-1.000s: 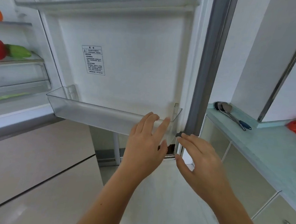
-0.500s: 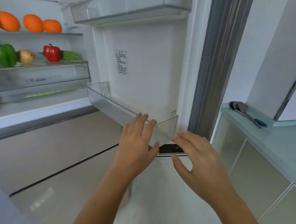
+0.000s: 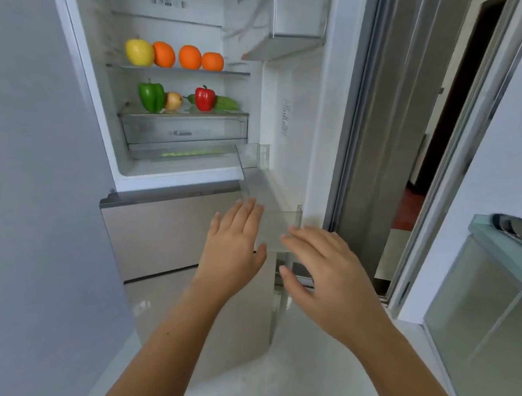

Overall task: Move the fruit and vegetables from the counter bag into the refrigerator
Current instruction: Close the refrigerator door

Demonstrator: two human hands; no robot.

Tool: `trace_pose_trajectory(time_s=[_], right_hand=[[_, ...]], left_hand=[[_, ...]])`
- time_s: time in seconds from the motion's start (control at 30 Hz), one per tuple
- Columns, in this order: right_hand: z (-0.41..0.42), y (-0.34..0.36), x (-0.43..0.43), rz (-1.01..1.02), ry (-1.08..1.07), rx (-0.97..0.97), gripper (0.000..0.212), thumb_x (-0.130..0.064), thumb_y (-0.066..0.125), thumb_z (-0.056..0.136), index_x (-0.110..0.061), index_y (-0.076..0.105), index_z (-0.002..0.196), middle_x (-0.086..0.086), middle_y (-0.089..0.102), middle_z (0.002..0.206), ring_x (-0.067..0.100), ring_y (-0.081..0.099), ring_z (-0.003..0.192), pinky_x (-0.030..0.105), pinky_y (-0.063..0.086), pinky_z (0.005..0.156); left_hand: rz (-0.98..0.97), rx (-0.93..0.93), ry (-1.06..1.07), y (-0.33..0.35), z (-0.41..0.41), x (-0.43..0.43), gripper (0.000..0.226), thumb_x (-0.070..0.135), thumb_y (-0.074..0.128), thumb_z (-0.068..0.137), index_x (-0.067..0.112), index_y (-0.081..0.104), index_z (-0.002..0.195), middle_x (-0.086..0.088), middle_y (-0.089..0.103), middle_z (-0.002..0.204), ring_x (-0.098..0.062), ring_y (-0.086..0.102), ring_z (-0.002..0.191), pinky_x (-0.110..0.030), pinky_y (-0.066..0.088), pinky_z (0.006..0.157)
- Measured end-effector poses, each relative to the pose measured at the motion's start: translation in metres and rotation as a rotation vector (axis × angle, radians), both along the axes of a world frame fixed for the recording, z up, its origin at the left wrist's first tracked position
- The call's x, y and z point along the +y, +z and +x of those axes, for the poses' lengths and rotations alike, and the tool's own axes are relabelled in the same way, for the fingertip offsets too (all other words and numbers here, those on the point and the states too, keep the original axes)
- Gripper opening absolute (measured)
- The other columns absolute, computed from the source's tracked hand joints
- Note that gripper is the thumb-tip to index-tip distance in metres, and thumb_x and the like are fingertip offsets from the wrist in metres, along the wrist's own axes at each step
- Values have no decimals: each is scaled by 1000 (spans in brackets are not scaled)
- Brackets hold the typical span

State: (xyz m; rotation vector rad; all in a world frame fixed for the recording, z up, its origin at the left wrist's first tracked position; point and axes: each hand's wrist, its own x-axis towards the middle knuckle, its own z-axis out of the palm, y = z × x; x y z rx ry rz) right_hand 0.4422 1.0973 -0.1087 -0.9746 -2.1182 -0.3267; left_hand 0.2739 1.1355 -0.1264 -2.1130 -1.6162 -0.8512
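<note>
Low in the frame, two bare forearms reach up from the bottom edge. The left hand [image 3: 234, 245] sits at centre, palm away, fingers straight and slightly spread, holding nothing; its fingertips lie at the near wall of a clear door bin [image 3: 282, 227], though contact cannot be told. The right hand [image 3: 325, 270] is just right of it, also flat and empty, fingers loosely apart, its fingertips near the bin's front corner.

The bin hangs on the inside of the open fridge door [image 3: 302, 123], which runs up the centre right of the frame. At the right edge, a pale counter [image 3: 503, 245] carries a dark utensil [image 3: 511, 224], blurred.

Further back, in the upper left centre, the fridge [image 3: 109, 144] stands open. On its lower shelf lie a green pepper [image 3: 151, 97], an onion [image 3: 173, 101], a red pepper [image 3: 205, 98] and a cucumber [image 3: 226, 103]. On the shelf above sit a lemon [image 3: 139, 52] and three oranges [image 3: 190, 57] in a row. A drawer [image 3: 184, 129] lies below the peppers. No bag shows in view.
</note>
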Motion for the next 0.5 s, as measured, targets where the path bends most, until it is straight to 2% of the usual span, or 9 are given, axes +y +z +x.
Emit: trace_pose_trajectory(time_s=[0.2,0.3,0.4,0.5], right_hand=[[-38,8,-8,31,93,14,37,-30,47,79,-7,66,102,10,66,108,28,61,99,49,50,83],[-50,12,-14,12,123,31,39,-31,46,81,-8,65,105,8,65,112,27,59,104,48,49,86],[-57,16,-16,9,127,45,40,-32,45,82,-9,63,110,7,64,115,26,57,108,41,46,91],[-62,18,-15,9,130,70,40,-32,46,83,-9,63,111,7,63,117,24,56,108,38,45,91]], left_hand=[[-8,-55,109,-1,-42,-27,60,14,69,74,-2,46,127,-23,51,130,-40,49,119,-57,42,92],[41,-84,136,-5,-54,-48,55,16,62,74,-1,48,124,-23,53,128,-39,52,116,-57,45,89],[84,-101,141,-8,-57,-71,49,23,47,79,4,45,125,-19,52,130,-36,50,119,-53,45,91],[118,-57,103,-11,-51,-90,47,23,45,80,7,44,125,-16,51,132,-32,47,122,-52,43,94]])
